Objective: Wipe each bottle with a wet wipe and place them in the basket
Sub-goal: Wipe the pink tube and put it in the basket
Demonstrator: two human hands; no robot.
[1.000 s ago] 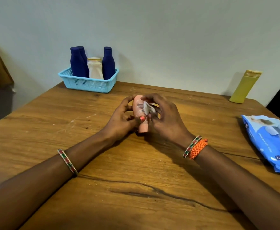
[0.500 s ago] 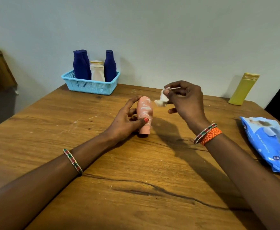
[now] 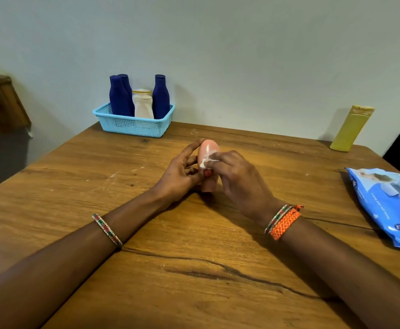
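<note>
Pink bottle (image 3: 208,150) gripped upright by left hand (image 3: 179,173); wet wipe (image 3: 207,160) pinched by right hand (image 3: 237,179); bottle best turned so every side gets wiped

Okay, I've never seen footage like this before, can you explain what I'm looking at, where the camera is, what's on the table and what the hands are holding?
The camera sits on a person's head, looking down at their own arms. No machine here. The left hand holds a pink bottle upright on the wooden table. The right hand pinches a white wipe against it. At the back, a blue basket holds three dark blue bottles and a white one. A yellow bottle leans on the wall, and a blue wipes pack lies at the right.
</note>
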